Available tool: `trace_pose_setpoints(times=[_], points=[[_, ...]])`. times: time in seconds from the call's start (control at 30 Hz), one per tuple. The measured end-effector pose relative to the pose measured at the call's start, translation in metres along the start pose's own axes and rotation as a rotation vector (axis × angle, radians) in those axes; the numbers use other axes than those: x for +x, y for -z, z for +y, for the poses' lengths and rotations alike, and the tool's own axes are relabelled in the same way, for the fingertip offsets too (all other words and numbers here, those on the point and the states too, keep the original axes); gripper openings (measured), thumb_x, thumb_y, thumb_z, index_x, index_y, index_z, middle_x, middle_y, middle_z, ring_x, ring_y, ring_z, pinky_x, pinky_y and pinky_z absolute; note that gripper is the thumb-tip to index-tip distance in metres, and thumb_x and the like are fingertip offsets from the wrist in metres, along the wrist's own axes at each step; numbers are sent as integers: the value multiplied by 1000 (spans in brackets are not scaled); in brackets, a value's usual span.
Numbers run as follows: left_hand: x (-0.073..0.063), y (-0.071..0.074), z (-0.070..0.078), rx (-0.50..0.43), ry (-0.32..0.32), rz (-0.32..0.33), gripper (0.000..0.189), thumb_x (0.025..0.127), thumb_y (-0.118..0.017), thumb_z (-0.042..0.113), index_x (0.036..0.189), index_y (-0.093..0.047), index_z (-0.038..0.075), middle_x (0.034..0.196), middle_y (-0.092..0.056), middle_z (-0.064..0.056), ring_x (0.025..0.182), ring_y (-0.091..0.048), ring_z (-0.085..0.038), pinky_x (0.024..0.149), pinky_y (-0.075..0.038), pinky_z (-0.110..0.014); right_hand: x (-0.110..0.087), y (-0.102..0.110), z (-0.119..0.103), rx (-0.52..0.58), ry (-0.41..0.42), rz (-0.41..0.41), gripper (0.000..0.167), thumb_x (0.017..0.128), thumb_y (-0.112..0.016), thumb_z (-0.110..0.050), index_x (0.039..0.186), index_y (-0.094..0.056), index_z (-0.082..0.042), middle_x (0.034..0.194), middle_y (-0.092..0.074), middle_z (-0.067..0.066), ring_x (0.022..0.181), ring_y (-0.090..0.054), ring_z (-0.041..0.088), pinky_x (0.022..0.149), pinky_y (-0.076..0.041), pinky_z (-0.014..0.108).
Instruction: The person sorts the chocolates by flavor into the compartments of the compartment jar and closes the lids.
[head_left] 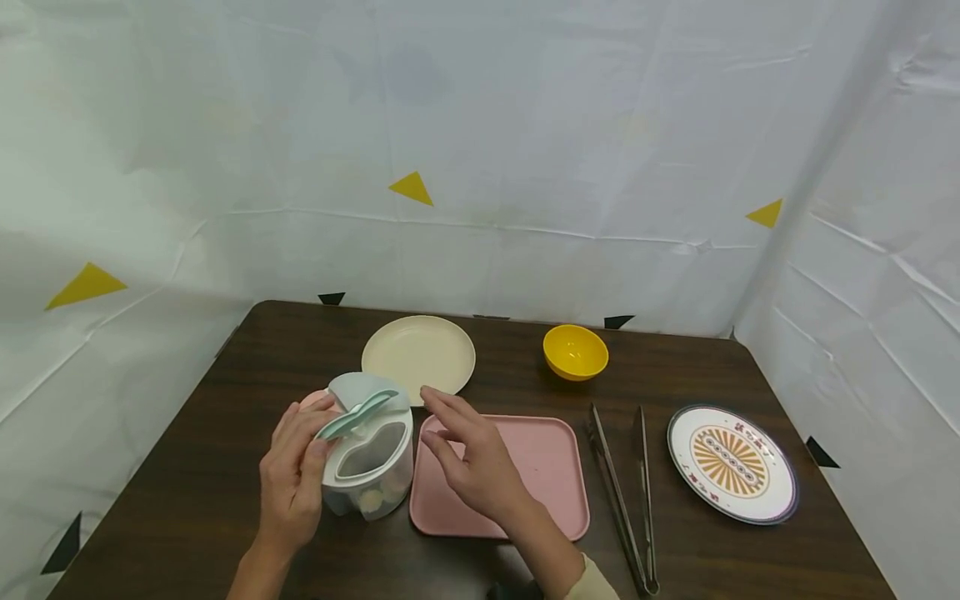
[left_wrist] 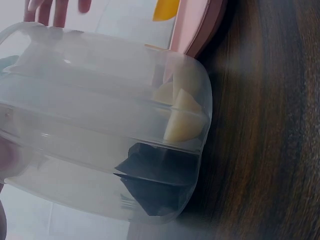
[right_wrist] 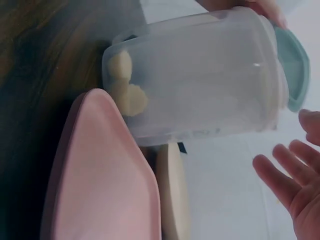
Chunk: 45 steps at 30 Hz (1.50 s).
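A translucent divided storage container (head_left: 393, 484) stands upright left of the pink tray. Its green flip lid (head_left: 358, 414) is raised over an uncovered compartment; a pale lid and a pink lid lie behind. My left hand (head_left: 291, 475) grips the container's top at the left, thumb on the near side, beside the green lid. Pale chunks (left_wrist: 185, 117) and dark pieces (left_wrist: 160, 175) lie at the bottom in separate compartments; their kind is unclear. To the right of the container, my right hand (head_left: 480, 462) hovers above the tray with spread fingers, holding nothing.
The pink tray (head_left: 543, 475) lies right of the container, with a cream plate (head_left: 420, 350) behind. A yellow bowl (head_left: 576, 354) stands at the back. Metal tongs (head_left: 622, 508) lie spread, opening away from me, and a patterned white plate (head_left: 731, 464) is at the right.
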<state>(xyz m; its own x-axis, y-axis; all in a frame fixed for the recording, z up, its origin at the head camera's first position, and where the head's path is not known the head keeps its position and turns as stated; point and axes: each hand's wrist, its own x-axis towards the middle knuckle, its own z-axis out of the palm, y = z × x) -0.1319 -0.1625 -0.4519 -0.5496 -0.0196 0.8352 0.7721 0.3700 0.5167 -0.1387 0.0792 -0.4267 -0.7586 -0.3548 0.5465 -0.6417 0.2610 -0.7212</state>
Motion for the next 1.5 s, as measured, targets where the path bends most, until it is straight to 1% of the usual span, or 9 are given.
trace_pose_setpoints(times=[0.2, 0.37, 0.5, 0.6, 0.8, 1.03, 1.13, 1.33, 1.5], points=[[-1, -1, 4, 14, 4, 4, 23, 93, -48, -1, 105, -68, -4, 105, -67, -21, 118, -56, -36, 112, -23, -46, 10, -12, -1, -61, 46, -52, 55, 94, -62, -6, 146, -46, -8, 147, -47, 3, 111, -59, 13, 88, -51, 28], [2, -1, 6, 13, 2, 8, 24, 92, -47, -3, 104, -68, -4, 105, -67, -22, 117, -56, -37, 112, -23, -46, 15, -13, -4, -142, 96, -63, 56, 92, -64, -4, 145, -46, -6, 148, -46, 3, 126, -52, 17, 98, -45, 28], [2, -1, 4, 8, 1, 3, 24, 92, -48, -3, 105, -68, -4, 105, -67, -21, 118, -56, -38, 112, -22, -47, 17, -14, -5, -185, 122, -75, 57, 91, -64, -2, 146, -47, -7, 147, -47, 3, 131, -47, 16, 99, -44, 27], [1, -1, 2, 3, 1, 5, 24, 92, -48, -2, 105, -68, -4, 106, -67, -21, 119, -56, -37, 112, -22, -47, 18, -14, -6, -181, 119, -89, 57, 92, -64, -2, 146, -47, -9, 145, -48, 2, 126, -51, 14, 95, -46, 23], [0, -1, 0, 1, 7, 3, 24, 92, -48, -2, 105, -68, -3, 106, -67, -20, 119, -56, -37, 112, -22, -47, 19, -12, -7, -198, 103, -84, 55, 92, -65, -4, 144, -49, -11, 141, -51, -2, 103, -59, 13, 86, -48, 21], [1, -1, 2, -9, 6, 6, 24, 91, -47, -3, 104, -68, -3, 104, -68, -19, 118, -56, -37, 112, -21, -47, 18, -11, -8, -224, 80, -67, 55, 92, -66, -8, 143, -51, -18, 137, -54, -10, 86, -58, 5, 71, -46, 16], [2, -1, 4, -24, 0, 6, 24, 92, -47, -2, 104, -68, -3, 103, -67, -20, 118, -56, -38, 112, -21, -47, 18, -11, -7, -225, 77, -61, 54, 92, -67, -10, 143, -52, -19, 136, -54, -11, 87, -58, 4, 71, -47, 16], [7, 0, 13, -60, -10, -6, 25, 89, -48, -2, 102, -69, -4, 103, -67, -21, 118, -55, -38, 112, -19, -49, 18, -11, -4, -164, 58, -41, 50, 91, -68, -8, 138, -57, -19, 132, -58, -11, 88, -60, 5, 77, -55, 26], [9, 1, 20, -73, -12, -23, 25, 84, -50, -2, 100, -70, -4, 103, -67, -20, 119, -54, -38, 113, -17, -50, 17, -10, -3, -72, 51, -12, 44, 89, -71, -6, 132, -63, -15, 123, -65, -5, 87, -62, 7, 74, -55, 23]])
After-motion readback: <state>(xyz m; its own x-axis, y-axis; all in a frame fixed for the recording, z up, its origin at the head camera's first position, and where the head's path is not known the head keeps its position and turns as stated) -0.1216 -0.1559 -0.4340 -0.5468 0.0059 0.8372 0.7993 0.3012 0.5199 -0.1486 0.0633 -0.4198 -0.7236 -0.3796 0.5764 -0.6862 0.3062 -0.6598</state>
